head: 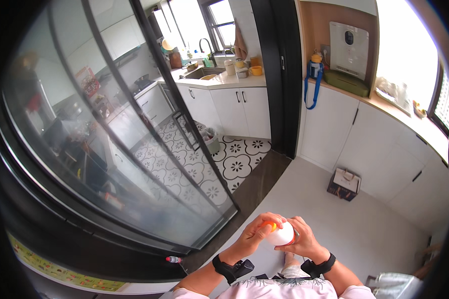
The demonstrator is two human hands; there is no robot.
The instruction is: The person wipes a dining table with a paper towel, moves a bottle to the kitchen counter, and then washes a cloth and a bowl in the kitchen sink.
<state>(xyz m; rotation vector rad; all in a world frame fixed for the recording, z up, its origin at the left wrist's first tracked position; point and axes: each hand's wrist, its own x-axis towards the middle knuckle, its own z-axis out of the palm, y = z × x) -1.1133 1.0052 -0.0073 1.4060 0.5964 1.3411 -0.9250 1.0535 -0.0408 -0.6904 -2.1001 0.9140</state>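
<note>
A white plastic bottle point(280, 236) with an orange cap and a red band near its base is held in front of my body, tilted to the left. My left hand point(260, 231) has its fingers closed around the orange cap point(270, 225). Around the bottle's lower body wraps my right hand point(301, 237). Both wrists wear black straps with small devices. Whether the cap is loose or tight cannot be told.
Black-framed glass sliding doors point(134, 123) stand at the left, with a kitchen behind. A paper gift bag point(344, 184) sits on the floor by white cabinets point(325, 127). A trash bin point(210, 141) stands inside the kitchen; a small red-capped bottle point(173, 259) lies near the door track.
</note>
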